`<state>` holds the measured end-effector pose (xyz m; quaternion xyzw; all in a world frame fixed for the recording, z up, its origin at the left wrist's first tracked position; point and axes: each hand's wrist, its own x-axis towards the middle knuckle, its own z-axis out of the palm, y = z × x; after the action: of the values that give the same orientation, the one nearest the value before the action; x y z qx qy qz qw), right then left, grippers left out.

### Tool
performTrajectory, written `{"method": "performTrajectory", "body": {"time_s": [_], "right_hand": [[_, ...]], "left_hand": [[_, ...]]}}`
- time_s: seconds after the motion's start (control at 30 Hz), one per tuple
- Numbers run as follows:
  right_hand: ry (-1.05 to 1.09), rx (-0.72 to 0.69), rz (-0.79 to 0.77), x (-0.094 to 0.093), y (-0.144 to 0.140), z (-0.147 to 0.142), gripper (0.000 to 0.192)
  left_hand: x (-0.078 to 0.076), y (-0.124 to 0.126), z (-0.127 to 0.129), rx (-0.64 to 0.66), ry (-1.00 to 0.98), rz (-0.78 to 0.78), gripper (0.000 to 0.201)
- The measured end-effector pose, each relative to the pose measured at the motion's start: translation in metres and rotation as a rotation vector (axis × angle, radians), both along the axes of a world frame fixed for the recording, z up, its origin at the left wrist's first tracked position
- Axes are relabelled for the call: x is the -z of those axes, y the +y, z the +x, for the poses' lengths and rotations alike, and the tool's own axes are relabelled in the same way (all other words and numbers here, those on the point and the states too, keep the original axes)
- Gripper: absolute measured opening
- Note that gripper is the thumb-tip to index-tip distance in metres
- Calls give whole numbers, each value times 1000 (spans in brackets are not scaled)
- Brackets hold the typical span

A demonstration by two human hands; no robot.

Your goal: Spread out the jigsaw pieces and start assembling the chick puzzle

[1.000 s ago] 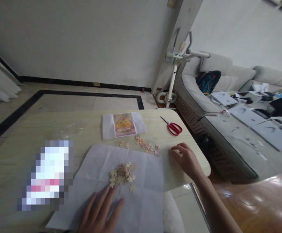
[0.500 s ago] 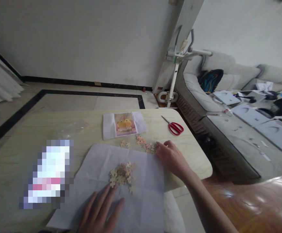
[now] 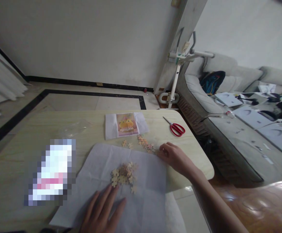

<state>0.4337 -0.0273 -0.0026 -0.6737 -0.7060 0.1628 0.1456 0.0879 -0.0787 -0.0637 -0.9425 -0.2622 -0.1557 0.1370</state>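
My left hand (image 3: 103, 212) lies on the large white sheet (image 3: 150, 194) with its fingers spread. Its fingertips reach the near edge of a heap of jigsaw puzzle pieces (image 3: 123, 174). My right hand (image 3: 171, 154) rests by the sheet's upper right corner, fingers curled together; whatever they may hold is hidden. Just left of it lies a row of pinkish puzzle pieces (image 3: 142, 140) along the sheet's far edge, with a few paler loose pieces (image 3: 124, 143) farther left. Behind them is a small folded paper with a yellow character picture (image 3: 126, 124).
Red-handled scissors (image 3: 177, 129) lie at the table's far right. A pixelated bright object (image 3: 55, 168) sits on the left, with a clear plastic wrapper (image 3: 74, 128) beyond it. The table's rounded right edge (image 3: 212, 171) is close to my right forearm. A grey sofa (image 3: 233, 142) stands to the right.
My right hand has curled its fingers in and drawn slightly away from the row of pieces. My left hand stays in place. The whole view has shifted slightly.
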Motion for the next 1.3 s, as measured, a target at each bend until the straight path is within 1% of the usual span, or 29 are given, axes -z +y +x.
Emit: {"method": "performTrajectory", "body": {"time_s": [0.13,0.27,0.37,0.47,0.53,0.63,0.7,0.8,0.87,0.93,0.97,1.0,1.03,1.07,1.13,1.2,1.3], "right_hand": [[-21,-20,-8,-2,4,1,9],[38,-41,-15,-2,8,2,16],[71,-46,11,-11,10,-4,16],[123,-87,9,-26,8,-22,14],[150,-187,-30,-34,4,-42,12],[153,-354,-84,-41,-4,-75,9],[112,-413,-92,-43,-9,-93,15],[102,-461,-86,-47,-14,-106,23],[151,-493,-77,-49,-14,-104,28],[203,-511,-47,-47,-8,-95,30],[212,-495,-15,-44,-1,-88,30],[202,-461,28,-40,7,-81,29],[170,-394,96,-36,16,-74,28],[95,-317,154,-30,26,-67,28],[-94,-249,190,-18,46,-58,31],[-254,-247,188,-7,61,-55,36],[-355,-232,185,5,70,-57,39]], "left_hand": [[0,0,0,-2,-3,15,45],[0,1,0,3,2,26,45],[0,1,1,-1,-11,24,45],[-2,1,2,-6,-19,10,45],[-5,2,3,2,-32,12,45],[-8,4,5,15,-41,24,44],[-9,4,5,17,-39,34,43],[-7,4,6,11,-59,51,40],[-5,3,5,3,-74,53,37],[-3,2,4,-7,-69,39,35],[-3,1,4,-11,-64,28,35],[-2,1,3,-13,-60,20,35],[-2,1,1,-17,-51,10,35],[-2,1,0,-21,-47,7,36],[-1,1,-2,-20,-52,25,34],[0,2,-3,-20,-54,47,31],[4,3,-3,-26,-36,59,32]]}}
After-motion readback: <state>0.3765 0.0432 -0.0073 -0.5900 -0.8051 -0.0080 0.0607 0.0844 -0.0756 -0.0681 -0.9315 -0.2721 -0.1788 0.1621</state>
